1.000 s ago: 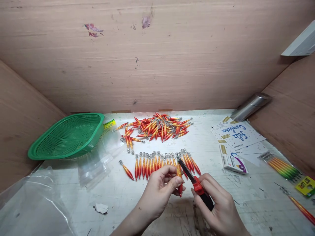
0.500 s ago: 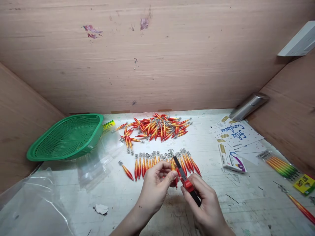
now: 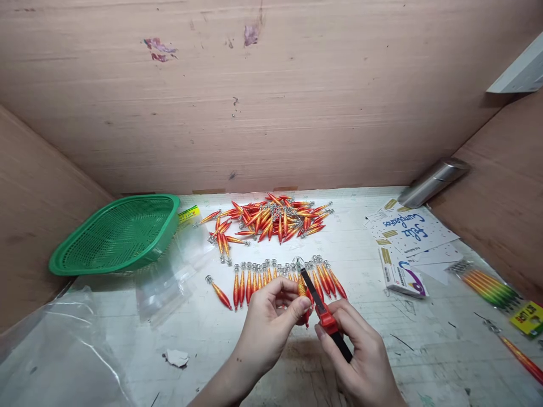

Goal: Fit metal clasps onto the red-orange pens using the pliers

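"Red and gold is the lure (image 3: 302, 285) in the head view, but by what is it held?"

"By the left hand (image 3: 271, 325); it is pinched between thumb and bent fingers, above the table (image 3: 212, 333), with its hook end pointed away. By the curled fingers of the right hand (image 3: 358, 345) the tool (image 3: 327, 319) is gripped, and its tip is set at the hook end; whether contact is made cannot be told."

"How far along can the work be judged?"

"Partway, perhaps. One lure is in hand, a row (image 3: 236, 288) is laid out just behind, and a pile (image 3: 271, 220) is heaped farther back. The pile may well be what is left; which lures are finished is not shown."

"Can a count be given?"

"One tool and one held lure. In the row more than a dozen are seen, some being partly hidden by the hands. One stray lure (image 3: 219, 294) is set apart at the row's left, and another is seen at the right edge. The pile is too tangled to be counted."

"And around these?"

"One basket (image 3: 55, 264), one flask (image 3: 435, 183), one box (image 3: 401, 277), one pack (image 3: 487, 288). The cards (image 3: 418, 232) are overlapped, so no total can be given."
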`<action>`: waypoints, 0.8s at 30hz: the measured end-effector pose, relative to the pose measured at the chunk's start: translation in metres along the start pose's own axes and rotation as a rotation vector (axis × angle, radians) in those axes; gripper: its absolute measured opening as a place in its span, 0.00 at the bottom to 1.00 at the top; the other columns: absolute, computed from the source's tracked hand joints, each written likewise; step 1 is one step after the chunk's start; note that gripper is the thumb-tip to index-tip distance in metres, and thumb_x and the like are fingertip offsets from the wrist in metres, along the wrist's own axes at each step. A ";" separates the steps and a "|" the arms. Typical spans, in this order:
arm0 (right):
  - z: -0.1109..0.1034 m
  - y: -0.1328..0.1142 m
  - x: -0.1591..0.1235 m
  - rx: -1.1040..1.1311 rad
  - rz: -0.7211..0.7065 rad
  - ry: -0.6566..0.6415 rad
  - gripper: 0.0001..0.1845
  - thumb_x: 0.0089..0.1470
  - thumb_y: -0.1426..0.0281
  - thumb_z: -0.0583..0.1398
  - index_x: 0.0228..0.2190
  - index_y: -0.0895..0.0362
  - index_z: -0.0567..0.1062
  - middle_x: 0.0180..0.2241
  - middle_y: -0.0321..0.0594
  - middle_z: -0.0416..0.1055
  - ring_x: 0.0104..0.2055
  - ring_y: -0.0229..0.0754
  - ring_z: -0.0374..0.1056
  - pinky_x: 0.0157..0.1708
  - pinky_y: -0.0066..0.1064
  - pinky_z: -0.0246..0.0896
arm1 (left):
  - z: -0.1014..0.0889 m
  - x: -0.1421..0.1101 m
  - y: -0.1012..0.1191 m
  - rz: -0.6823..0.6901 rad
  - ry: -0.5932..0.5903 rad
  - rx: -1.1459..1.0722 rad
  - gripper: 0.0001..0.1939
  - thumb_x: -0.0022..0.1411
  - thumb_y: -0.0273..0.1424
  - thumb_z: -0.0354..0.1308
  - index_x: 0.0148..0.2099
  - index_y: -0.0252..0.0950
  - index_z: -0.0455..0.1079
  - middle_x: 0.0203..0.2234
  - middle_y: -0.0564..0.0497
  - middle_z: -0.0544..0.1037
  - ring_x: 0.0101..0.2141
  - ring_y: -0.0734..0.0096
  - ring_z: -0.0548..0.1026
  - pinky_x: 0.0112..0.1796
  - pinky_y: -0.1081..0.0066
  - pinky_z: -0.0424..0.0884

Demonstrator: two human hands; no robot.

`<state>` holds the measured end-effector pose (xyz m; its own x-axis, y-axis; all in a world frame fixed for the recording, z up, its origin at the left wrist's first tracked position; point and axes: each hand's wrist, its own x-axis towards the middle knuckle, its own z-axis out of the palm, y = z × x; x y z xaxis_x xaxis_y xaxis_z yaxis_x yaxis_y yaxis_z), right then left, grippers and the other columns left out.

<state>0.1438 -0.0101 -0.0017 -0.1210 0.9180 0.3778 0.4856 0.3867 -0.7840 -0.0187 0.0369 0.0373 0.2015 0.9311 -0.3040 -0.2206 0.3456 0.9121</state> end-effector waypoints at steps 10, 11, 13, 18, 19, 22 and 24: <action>0.003 -0.002 -0.002 0.138 0.077 -0.041 0.06 0.63 0.72 0.56 0.32 0.53 0.70 0.33 0.36 0.70 0.34 0.38 0.69 0.34 0.26 0.65 | 0.001 -0.002 0.002 0.017 0.007 -0.018 0.20 0.46 0.41 0.73 0.30 0.34 0.69 0.21 0.56 0.73 0.23 0.77 0.71 0.28 0.75 0.70; 0.004 -0.003 -0.001 0.131 0.072 -0.037 0.06 0.62 0.73 0.56 0.32 0.53 0.70 0.32 0.36 0.70 0.34 0.38 0.69 0.34 0.25 0.65 | 0.001 -0.002 0.002 0.018 0.009 -0.022 0.20 0.46 0.41 0.73 0.29 0.34 0.68 0.21 0.57 0.72 0.23 0.77 0.71 0.28 0.75 0.70; 0.004 -0.004 0.001 0.107 0.055 -0.032 0.06 0.62 0.74 0.56 0.33 0.53 0.71 0.31 0.35 0.70 0.33 0.38 0.69 0.33 0.25 0.65 | 0.002 -0.002 0.001 0.020 0.013 -0.019 0.20 0.46 0.41 0.73 0.30 0.34 0.68 0.21 0.57 0.72 0.23 0.77 0.71 0.28 0.75 0.70; 0.003 -0.006 0.003 0.045 -0.006 -0.024 0.07 0.62 0.75 0.55 0.32 0.53 0.69 0.31 0.35 0.70 0.33 0.37 0.69 0.33 0.24 0.65 | 0.000 -0.002 0.000 0.065 0.003 0.037 0.17 0.51 0.40 0.70 0.31 0.34 0.69 0.24 0.54 0.72 0.26 0.75 0.70 0.31 0.72 0.71; 0.003 -0.006 0.002 0.029 -0.020 -0.014 0.07 0.62 0.75 0.55 0.32 0.53 0.69 0.31 0.35 0.69 0.33 0.36 0.69 0.33 0.23 0.65 | 0.000 -0.003 0.000 0.078 -0.001 0.056 0.16 0.52 0.40 0.69 0.32 0.34 0.69 0.25 0.54 0.72 0.27 0.74 0.70 0.31 0.72 0.71; 0.005 -0.006 0.002 -0.028 -0.055 0.018 0.07 0.61 0.76 0.55 0.32 0.54 0.69 0.30 0.35 0.67 0.32 0.35 0.69 0.32 0.22 0.65 | -0.001 -0.004 -0.001 0.105 -0.008 0.122 0.14 0.54 0.39 0.67 0.32 0.34 0.69 0.25 0.53 0.72 0.27 0.72 0.70 0.31 0.71 0.70; 0.006 -0.006 0.002 -0.058 -0.068 0.026 0.07 0.61 0.76 0.55 0.32 0.54 0.68 0.29 0.35 0.66 0.32 0.35 0.68 0.32 0.22 0.65 | -0.002 -0.005 -0.002 0.113 -0.012 0.156 0.13 0.55 0.38 0.66 0.33 0.34 0.69 0.26 0.52 0.72 0.28 0.72 0.70 0.31 0.71 0.70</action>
<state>0.1354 -0.0099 0.0003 -0.1337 0.8867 0.4426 0.5267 0.4419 -0.7262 -0.0207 0.0321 0.0361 0.1950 0.9613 -0.1945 -0.0916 0.2153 0.9722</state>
